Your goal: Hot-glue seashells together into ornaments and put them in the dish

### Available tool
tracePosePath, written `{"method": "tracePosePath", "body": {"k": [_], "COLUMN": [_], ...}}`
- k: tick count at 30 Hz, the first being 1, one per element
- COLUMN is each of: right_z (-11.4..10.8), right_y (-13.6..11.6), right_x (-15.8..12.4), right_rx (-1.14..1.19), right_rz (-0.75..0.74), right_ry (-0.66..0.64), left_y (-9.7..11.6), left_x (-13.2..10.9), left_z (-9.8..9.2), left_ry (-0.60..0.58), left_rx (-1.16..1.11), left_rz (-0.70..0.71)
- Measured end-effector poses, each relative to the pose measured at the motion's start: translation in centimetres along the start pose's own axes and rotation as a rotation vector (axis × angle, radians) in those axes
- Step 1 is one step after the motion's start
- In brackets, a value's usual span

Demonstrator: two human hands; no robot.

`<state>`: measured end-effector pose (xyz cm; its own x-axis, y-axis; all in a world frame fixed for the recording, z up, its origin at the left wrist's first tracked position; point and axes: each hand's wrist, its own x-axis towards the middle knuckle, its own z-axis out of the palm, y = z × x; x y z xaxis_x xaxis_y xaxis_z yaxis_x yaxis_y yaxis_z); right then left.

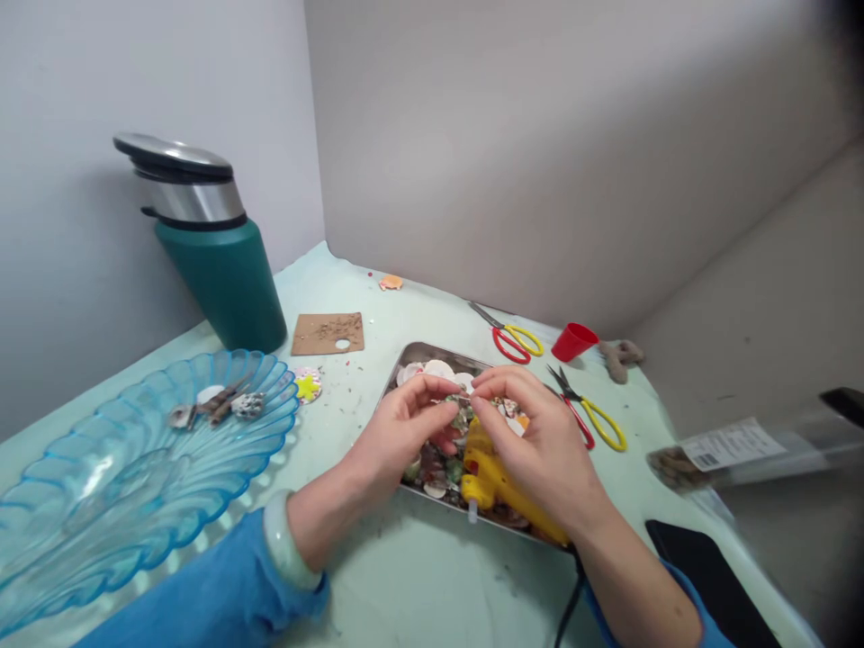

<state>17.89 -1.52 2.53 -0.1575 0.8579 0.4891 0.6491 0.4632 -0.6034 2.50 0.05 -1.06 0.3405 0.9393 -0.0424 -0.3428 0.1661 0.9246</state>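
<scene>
Shells (437, 470) in metal tray (419, 351), mid-table. I see my left hand (398, 436) and right hand (540, 450) above it, each grip pinching one small piece (465, 397). Yellow glue gun (492, 481) lies in the tray, under the right hand. Red cup (573, 342) at the tray's 1 o'clock.

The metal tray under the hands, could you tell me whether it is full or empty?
Full: shells cover the metal tray, with a yellow glue gun on top.
</scene>
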Motion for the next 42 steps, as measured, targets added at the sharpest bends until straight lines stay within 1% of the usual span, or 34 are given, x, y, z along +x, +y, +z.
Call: {"method": "tracePosePath", "body": {"k": [8,14,18,25,28,29,31,33,36,39,40,42], "right_z": [0.4,0.1,-0.2,-0.9,-1.5,-1.8,-2.7,-3.8,-5.5,-6.7,-7.1,-7.9], "right_y": [-0.1,-0.4,-0.4,-0.7,-0.9,-0.9,-1.1,-1.2,-1.3,-1.6,-1.8,-2.4], "right_x": [-0.2,-0.2,-0.2,-0.3,-0.5,-0.6,-1.3,-2.6,-5.3,-8.5,-9.6,-11.8], "right_rx": [-0.053,-0.053,-0.036,-0.006,-0.022,-0.025,-0.034,-0.048,-0.03,0.067,0.104,0.181], "right_rz": [-0.114,-0.1,-0.097,-0.093,-0.089,-0.085,-0.069,-0.038,0.059,0.179,0.214,0.275], "right_ry": [-0.006,-0.003,0.005,0.118,0.143,0.159,0.193,0.206,0.235,0.277,0.264,0.194], "left_y": [0.3,0.5,0.4,-0.1,-0.3,-0.3,-0.4,-0.4,-0.7,-0.9,-0.9,-0.7], "left_x": [0.0,-0.1,-0.2,-0.2,-0.3,-0.4,-0.5,-0.6,-0.7,-0.9,-1.1,-1.8], "left_z": [0.3,0.3,0.2,0.2,0.4,0.4,0.6,0.7,0.8,1.3,1.6,2.4], "left_ry": [0.056,0.069,0.069,0.045,0.05,0.032,0.004,0.006,0.003,0.032,0.041,0.048], "left_rx": [-0.024,-0.037,-0.017,0.108,0.223,0.259,0.294,0.301,0.322,0.351,0.367,0.394], "left_rz": [-0.022,-0.035,-0.02,0.003,0.071,0.091,0.101,0.093,0.15,0.226,0.241,0.259]}}
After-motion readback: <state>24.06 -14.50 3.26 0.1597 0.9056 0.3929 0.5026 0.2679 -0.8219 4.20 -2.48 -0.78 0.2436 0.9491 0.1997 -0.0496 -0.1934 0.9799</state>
